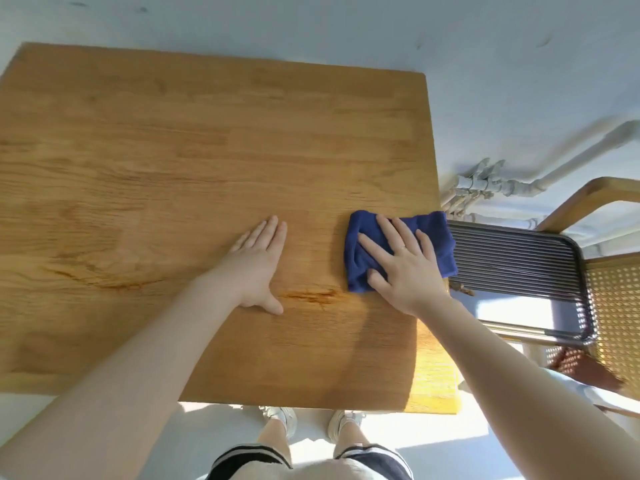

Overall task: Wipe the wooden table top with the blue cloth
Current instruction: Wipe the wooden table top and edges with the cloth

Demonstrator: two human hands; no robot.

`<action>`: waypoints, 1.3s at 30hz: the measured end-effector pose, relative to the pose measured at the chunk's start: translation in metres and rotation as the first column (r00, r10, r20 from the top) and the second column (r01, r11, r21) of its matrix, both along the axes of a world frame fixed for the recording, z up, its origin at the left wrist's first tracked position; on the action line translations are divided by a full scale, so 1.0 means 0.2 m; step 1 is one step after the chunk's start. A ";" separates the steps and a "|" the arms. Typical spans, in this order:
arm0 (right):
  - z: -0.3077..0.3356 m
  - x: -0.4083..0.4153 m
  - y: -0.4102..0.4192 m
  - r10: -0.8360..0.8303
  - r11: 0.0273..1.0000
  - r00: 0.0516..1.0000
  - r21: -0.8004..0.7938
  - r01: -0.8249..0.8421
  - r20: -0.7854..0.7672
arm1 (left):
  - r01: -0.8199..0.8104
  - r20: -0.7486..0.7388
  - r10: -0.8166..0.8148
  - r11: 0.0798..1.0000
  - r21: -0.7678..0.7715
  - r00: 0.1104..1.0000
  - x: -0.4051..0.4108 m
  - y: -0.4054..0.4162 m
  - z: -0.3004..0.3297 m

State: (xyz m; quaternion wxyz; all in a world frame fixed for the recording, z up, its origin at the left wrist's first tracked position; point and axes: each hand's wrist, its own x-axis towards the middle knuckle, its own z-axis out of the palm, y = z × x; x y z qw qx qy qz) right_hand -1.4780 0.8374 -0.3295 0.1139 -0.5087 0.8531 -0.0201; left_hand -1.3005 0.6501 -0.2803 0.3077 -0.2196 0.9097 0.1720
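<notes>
Right hand (403, 263) flat, fingers spread, presses blue cloth (400, 249) at table (173, 150) right edge — unwiped wood lies left. Left hand (258, 261) flat, empty, braces beside.

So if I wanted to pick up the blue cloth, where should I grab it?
Probably the bunched fold on the blue cloth, near its left edge, coming from above. The cloth lies flat under the right hand at the table top's right edge, so only that raised fold gives fingers something to pinch. The left hand just rests flat on the wood.
</notes>
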 end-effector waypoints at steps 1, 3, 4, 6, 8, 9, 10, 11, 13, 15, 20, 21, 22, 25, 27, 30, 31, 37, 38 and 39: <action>0.00 -0.07 -0.04 -0.052 0.999 0.998 -0.009 0.052 -0.016 | -0.011 -0.010 0.011 0.999 0.049 1.000 -0.01 0.03 0.01; 0.00 -0.18 -0.12 -0.149 0.989 0.988 0.002 0.149 -0.035 | 0.006 -0.054 -0.001 0.995 0.100 0.999 -0.04 0.13 0.02; 0.00 -0.21 -0.14 -0.160 0.987 0.987 0.008 0.161 -0.033 | 0.026 -0.081 -0.020 0.997 0.078 0.997 -0.06 0.19 0.03; -0.01 -0.21 -0.11 -0.116 0.993 0.993 -0.012 0.115 -0.034 | 0.039 -0.132 -0.039 0.999 0.000 0.991 -0.12 0.28 0.04; -0.01 -0.16 0.02 -0.058 0.997 0.997 -0.049 0.056 -0.050 | 0.020 -0.166 -0.027 0.999 -0.048 0.986 -0.18 0.37 0.03; -0.01 -0.13 0.10 -0.040 0.998 0.998 -0.050 0.038 -0.049 | 0.013 -0.163 -0.022 0.998 -0.056 0.986 -0.21 0.40 0.02; 0.00 -0.10 0.18 -0.026 0.999 0.999 -0.038 0.025 -0.037 | 0.010 -0.146 -0.019 0.998 -0.063 0.989 -0.23 0.43 0.01; 0.00 -0.08 0.24 -0.013 1.000 1.000 -0.026 0.012 -0.016 | 0.007 -0.126 -0.016 0.997 -0.075 0.992 -0.25 0.46 -0.01; 0.02 -0.11 0.27 0.021 1.000 1.000 -0.012 -0.021 0.023 | -0.021 -0.113 0.009 0.993 -0.112 0.994 -0.27 0.51 -0.03; 0.01 -0.18 0.20 0.020 0.999 1.000 -0.038 -0.019 0.012 | -0.053 -0.125 0.035 0.988 -0.144 0.992 -0.28 0.54 -0.04; 0.00 -0.31 0.01 -0.057 0.992 0.998 -0.110 0.059 0.020 | -0.077 -0.138 0.052 0.980 -0.182 0.989 -0.28 0.54 -0.04; 0.00 -0.29 0.04 -0.001 0.991 1.000 -0.137 0.002 0.004 | -0.079 -0.133 0.055 0.981 -0.177 0.990 -0.28 0.55 -0.03; 0.01 -0.26 0.10 0.062 0.987 0.998 -0.150 -0.064 -0.019 | -0.084 -0.132 0.061 0.981 -0.174 0.989 -0.29 0.55 -0.03; 0.00 -0.16 0.29 0.229 0.965 0.973 -0.122 -0.231 -0.026 | -0.089 -0.148 0.063 0.981 -0.173 0.987 -0.28 0.54 -0.02; -0.01 -0.19 0.31 0.282 0.952 0.959 -0.120 -0.282 -0.018 | -0.087 -0.146 0.062 0.981 -0.174 0.987 -0.28 0.54 -0.02; -0.04 -0.28 0.19 0.218 0.963 0.974 -0.151 -0.224 -0.057 | -0.082 -0.125 0.058 0.978 -0.193 0.990 -0.29 0.54 -0.01; -0.04 -0.28 0.15 0.168 0.973 0.983 -0.147 -0.176 -0.071 | -0.085 -0.120 0.062 0.977 -0.198 0.991 -0.30 0.55 -0.01; -0.03 -0.05 0.31 0.189 0.978 0.980 -0.082 -0.193 -0.060 | -0.144 -0.159 0.111 0.965 -0.220 0.981 -0.16 0.65 0.05; -0.03 0.02 0.37 0.210 0.971 0.975 -0.101 -0.216 -0.066 | -0.148 -0.171 0.111 0.963 -0.223 0.979 -0.11 0.65 0.06; -0.03 0.09 0.43 0.231 0.965 0.971 -0.108 -0.237 -0.067 | -0.152 -0.174 0.114 0.962 -0.227 0.978 -0.05 0.65 0.07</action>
